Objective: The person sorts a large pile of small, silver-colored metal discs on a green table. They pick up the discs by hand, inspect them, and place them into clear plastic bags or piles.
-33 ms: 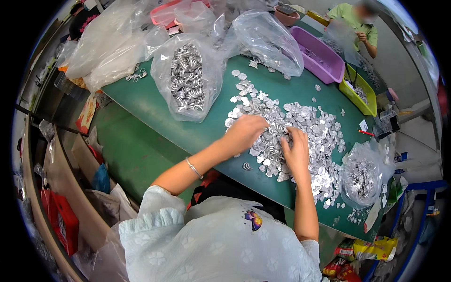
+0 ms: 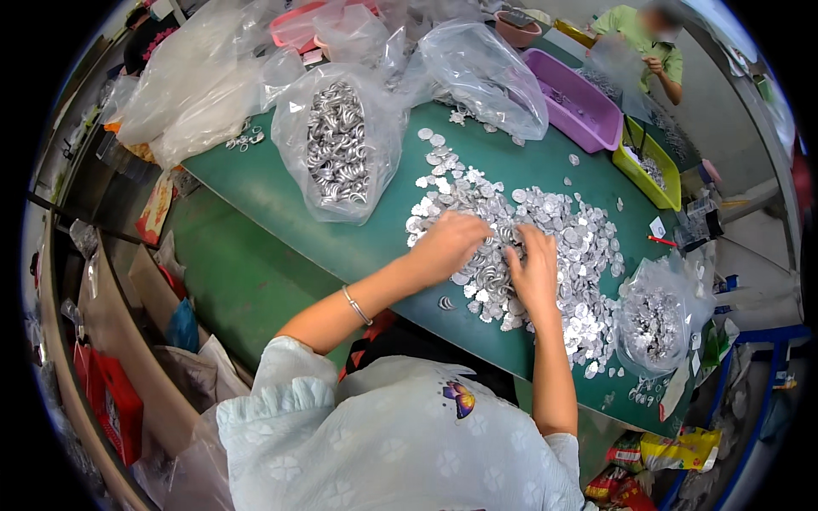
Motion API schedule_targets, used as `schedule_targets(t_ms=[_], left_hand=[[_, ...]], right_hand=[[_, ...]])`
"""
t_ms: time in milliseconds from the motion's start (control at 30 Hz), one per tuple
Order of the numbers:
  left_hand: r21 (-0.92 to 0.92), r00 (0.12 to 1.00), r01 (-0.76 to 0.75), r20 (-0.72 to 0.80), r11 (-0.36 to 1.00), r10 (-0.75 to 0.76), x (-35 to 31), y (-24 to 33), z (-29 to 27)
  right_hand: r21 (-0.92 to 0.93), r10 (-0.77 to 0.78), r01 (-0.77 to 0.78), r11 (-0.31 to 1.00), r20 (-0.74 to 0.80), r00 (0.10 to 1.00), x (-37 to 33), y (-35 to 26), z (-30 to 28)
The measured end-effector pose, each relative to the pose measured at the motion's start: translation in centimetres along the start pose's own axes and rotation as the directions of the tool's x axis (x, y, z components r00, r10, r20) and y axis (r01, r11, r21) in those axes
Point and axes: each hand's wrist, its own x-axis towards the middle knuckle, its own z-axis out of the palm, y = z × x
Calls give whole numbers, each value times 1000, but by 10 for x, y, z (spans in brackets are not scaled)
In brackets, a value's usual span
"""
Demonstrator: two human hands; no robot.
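A wide heap of small flat silvery metal pieces (image 2: pixel 579 247) lies on a green table (image 2: pixel 332 243). Among them, between my hands, is a cluster of curved, ring-like silvery pieces (image 2: pixel 492 274). My left hand (image 2: pixel 450 247) rests at the heap's left side, fingers curled and pressed together at the ring-like pieces; whatever they pinch is hidden. Across the cluster, my right hand (image 2: pixel 537 277) touches the heap with thumb and fingers apart. One loose curved piece (image 2: pixel 446 303) lies near the table's front edge.
A clear plastic bag of curved pieces (image 2: pixel 338 145) lies left of the heap, another bag of silvery pieces (image 2: pixel 654 328) to its right. Farther back are a purple bin (image 2: pixel 575 102) and a yellow-green basket (image 2: pixel 660 183). A person in a green shirt (image 2: pixel 635 34) works beyond.
My left fingertips have shifted slightly toward the right and nearer to me over the cluster. My right hand stays nearly in place.
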Motion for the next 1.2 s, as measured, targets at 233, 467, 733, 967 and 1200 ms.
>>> schedule_targets(t_ms=[233, 467, 733, 967, 1200], left_hand=[[103, 982, -69, 182, 992, 49, 11, -4, 23], [-344, 962, 215, -88, 914, -259, 17, 10, 6], [-474, 946, 313, 79, 823, -314, -18, 5, 2], [144, 951, 228, 180, 963, -252, -14, 29, 11], [23, 971, 213, 110, 977, -215, -14, 25, 18]], right_hand=[[-40, -148, 154, 987, 119, 982, 11, 24, 14], [633, 373, -321, 705, 55, 926, -11, 19, 0], [552, 394, -462, 694, 246, 886, -34, 1, -22], [138, 203, -221, 965, 130, 970, -35, 0, -3], [742, 501, -437, 509, 157, 851, -44, 18, -11]])
